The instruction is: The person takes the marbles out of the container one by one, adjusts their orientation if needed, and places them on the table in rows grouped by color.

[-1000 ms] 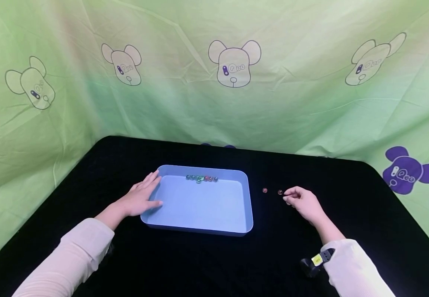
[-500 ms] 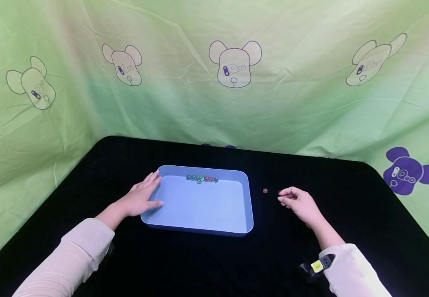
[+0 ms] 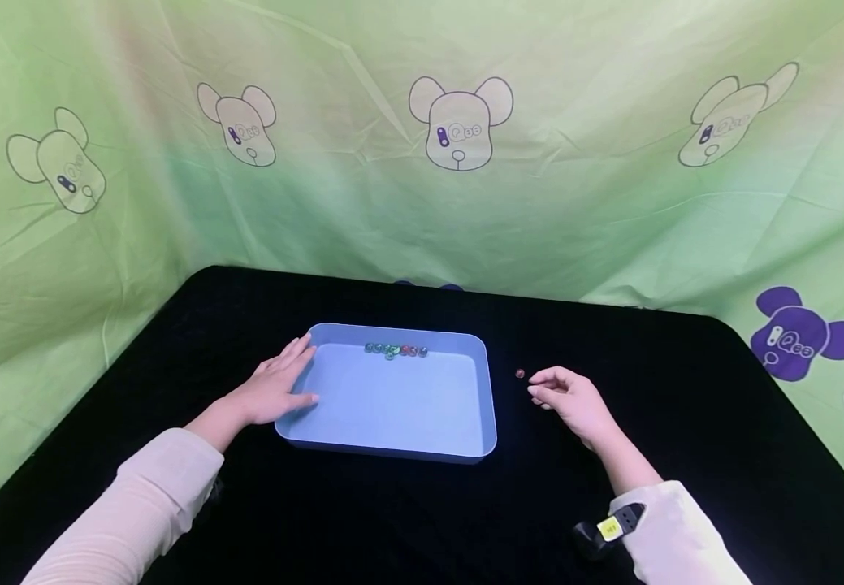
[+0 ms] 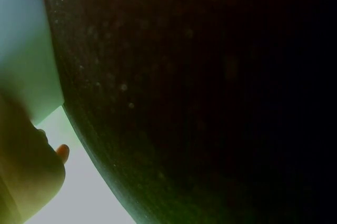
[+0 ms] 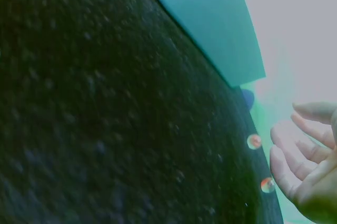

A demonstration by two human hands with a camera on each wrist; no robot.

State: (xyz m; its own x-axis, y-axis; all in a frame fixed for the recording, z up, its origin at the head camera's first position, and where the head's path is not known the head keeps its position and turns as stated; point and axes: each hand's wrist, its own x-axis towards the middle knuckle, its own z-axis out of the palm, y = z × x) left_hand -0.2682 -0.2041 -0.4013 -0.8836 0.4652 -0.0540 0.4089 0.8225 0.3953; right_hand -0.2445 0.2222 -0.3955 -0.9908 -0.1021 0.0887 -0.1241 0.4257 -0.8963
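My left hand [image 3: 271, 390] rests on the left rim of a shallow blue tray [image 3: 392, 448], fingers spread and thumb over the inside. Several glass marbles [image 3: 390, 352], greenish and reddish, lie in a row near the tray's far wall. Right of the tray, my right hand [image 3: 571, 402] hovers low with loosely bent fingers, its thumb and fingertips apart. A reddish marble [image 3: 520, 374] lies just left of those fingertips. The right wrist view shows this marble [image 5: 254, 141] and a second marble [image 5: 267, 185] beside the fingers; the hand hides the second one in the head view.
A black cloth [image 3: 392, 520] covers the table under the tray. Behind and at the sides hangs a green curtain [image 3: 334, 219] printed with bear heads. A small black device with a yellow label [image 3: 610, 530] sits at my right cuff.
My right hand has moved left toward the tray, passing over the right-hand marble, which it now hides in the head view. My left hand and the tray stay in place.
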